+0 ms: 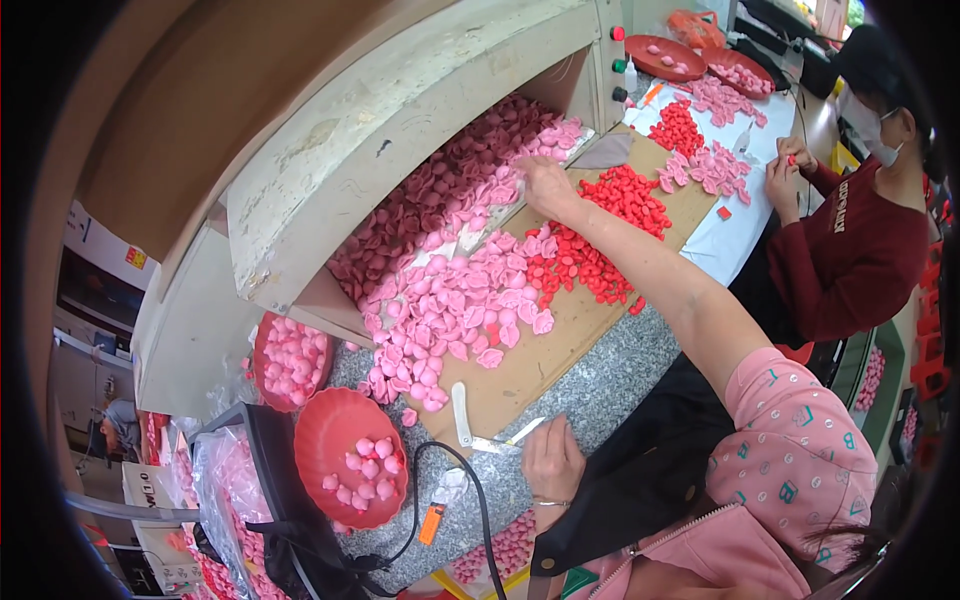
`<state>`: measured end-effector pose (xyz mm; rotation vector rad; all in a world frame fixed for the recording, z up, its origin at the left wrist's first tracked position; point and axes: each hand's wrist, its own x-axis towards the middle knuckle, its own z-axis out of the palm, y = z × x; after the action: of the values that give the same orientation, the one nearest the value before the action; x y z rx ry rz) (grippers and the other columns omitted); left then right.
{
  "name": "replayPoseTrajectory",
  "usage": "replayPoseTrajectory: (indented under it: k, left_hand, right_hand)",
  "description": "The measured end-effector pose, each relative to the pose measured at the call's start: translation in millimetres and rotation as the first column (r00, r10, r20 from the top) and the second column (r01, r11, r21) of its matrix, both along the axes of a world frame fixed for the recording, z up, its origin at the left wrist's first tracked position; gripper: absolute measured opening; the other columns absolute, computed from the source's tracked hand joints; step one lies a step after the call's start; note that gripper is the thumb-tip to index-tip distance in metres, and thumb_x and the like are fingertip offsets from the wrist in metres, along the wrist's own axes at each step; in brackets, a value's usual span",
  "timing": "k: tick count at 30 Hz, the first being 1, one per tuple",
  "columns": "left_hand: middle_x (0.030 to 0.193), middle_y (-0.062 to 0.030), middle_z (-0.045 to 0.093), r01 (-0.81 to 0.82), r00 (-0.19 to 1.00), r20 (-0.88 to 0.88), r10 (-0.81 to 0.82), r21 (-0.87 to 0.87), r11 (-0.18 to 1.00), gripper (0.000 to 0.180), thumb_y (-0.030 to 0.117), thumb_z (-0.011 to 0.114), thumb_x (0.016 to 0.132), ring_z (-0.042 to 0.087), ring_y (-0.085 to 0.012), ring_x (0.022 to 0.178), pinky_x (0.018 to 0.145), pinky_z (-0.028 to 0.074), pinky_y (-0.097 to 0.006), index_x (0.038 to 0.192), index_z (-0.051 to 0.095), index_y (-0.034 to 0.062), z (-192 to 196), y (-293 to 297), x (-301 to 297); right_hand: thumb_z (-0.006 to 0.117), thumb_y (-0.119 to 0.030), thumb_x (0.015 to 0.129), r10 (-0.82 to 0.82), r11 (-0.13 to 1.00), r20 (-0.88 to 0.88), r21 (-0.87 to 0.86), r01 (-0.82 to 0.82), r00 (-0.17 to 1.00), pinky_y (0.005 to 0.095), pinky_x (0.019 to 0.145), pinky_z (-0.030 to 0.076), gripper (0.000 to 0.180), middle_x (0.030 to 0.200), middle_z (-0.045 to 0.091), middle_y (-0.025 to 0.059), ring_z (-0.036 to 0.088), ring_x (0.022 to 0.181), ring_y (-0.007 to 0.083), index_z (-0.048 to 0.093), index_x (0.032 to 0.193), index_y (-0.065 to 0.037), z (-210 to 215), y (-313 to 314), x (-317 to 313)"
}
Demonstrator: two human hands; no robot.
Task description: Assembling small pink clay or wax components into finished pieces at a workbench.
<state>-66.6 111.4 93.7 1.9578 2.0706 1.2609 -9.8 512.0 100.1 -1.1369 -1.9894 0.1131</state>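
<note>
Heaped from grey cabinet (400, 120) out over worktop (610, 365) & cardboard (515, 385): pink moulded pieces (460, 300). At far side w/ R hand (547, 187), can't tell if fingers apart or clamped on a pc. Nearer, w/ L hand (553, 462) by slim white tool (525, 430), can't tell that grip either. Prob. light, rubbery, apt to roll; best pinched at round belly, not thin flared rim.

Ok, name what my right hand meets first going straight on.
Your right hand would likely first meet pink petal-shaped pieces heaped inside the beige machine; contact is unclear.
</note>
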Motion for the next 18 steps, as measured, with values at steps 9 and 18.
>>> replayPoseTrajectory:
  k: [9, 18]
  left_hand:
    - [0.082, -0.0137, 0.062, 0.015, 0.994, 0.11, -0.019, 0.037, 0.999, 0.016, -0.003, 0.062, 0.078, 0.061, -0.0274, 0.071, 0.064, 0.049, -0.034, 0.094, 0.063, 0.0005, 12, -7, 4]
    - [0.118, -0.0147, 0.058, 0.005, 0.187, 0.978, -0.089, 0.089, 0.996, 0.034, 0.004, 0.05, 0.094, 0.058, -0.0185, 0.103, 0.09, 0.046, -0.03, 0.127, 0.047, -0.0057, 65, 64, 14]
  right_hand:
    - [0.059, -0.015, 0.088, 0.18, 0.874, -0.404, -0.353, -0.335, 0.897, 0.0314, 0.073, 0.051, 0.02, 0.086, 0.064, 0.0124, 0.063, 0.081, 0.0178, 0.062, 0.101, 0.0, 53, -125, 20]
    - [0.064, -0.002, 0.079, 0.522, 0.821, -0.4, -0.002, -0.57, 0.753, 0.0334, 0.078, 0.052, 0.007, 0.093, 0.065, 0.0104, 0.064, 0.088, 0.0228, 0.062, 0.085, 0.0, 63, -241, 57]
